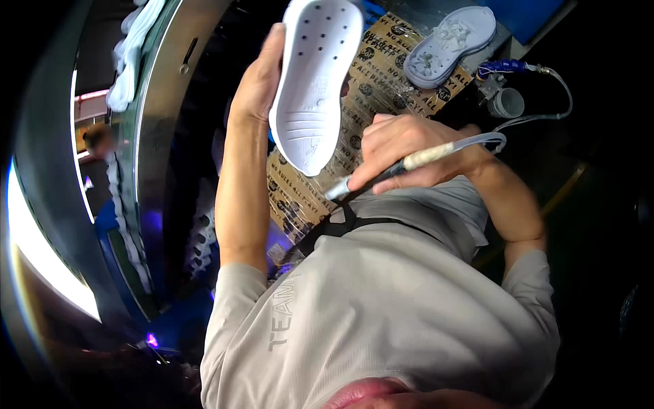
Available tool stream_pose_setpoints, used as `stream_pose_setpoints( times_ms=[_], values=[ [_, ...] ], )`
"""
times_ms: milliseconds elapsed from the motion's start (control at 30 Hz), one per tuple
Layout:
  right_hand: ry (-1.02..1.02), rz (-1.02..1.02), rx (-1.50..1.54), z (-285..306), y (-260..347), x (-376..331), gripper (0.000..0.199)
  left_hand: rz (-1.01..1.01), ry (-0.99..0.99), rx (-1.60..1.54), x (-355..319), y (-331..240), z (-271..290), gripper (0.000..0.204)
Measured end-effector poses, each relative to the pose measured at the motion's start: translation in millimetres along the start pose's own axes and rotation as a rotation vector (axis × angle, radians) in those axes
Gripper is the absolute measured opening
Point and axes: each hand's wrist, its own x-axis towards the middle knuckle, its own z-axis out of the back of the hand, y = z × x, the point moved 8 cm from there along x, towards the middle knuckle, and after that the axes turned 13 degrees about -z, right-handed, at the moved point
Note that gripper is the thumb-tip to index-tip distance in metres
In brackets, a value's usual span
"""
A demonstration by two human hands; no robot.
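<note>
My left hand is closed on the edge of a white shoe sole, held up with its toe end away from me. Small dark holes dot the far half of the sole, and raised ridges cross the near half. My right hand grips a pen-like tool with a grey tip, a dark grip and a cream-coloured band. A thin clear tube runs from its back end. The tool's tip points left, just below the sole's near end and apart from it.
Brown printed paper under clear film covers the work surface. At the far right lies another white sole with small white pieces in it. Beside it are a blue coiled hose and a small cup. A metal-edged machine stands left.
</note>
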Motion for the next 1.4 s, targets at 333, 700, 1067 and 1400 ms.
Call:
stream_pose_setpoints(
  times_ms=[333,700,1067,1400],
  values=[
    [-0.049,0.029,-0.304,-41,50,34,0.033,0.175,-0.122,0.281,-70,-16,14,0.058],
    [0.233,0.022,-0.476,-77,66,62,0.030,0.262,-0.137,0.619,-117,-45,47,0.069],
    [-0.002,0.007,-0.606,-72,75,89,0.028,0.189,-0.108,0.631,-148,-48,80,0.072],
    [0.013,0.017,-0.696,-64,62,103,0.031,0.176,-0.093,0.564,-172,-38,114,0.072]
  ],
)
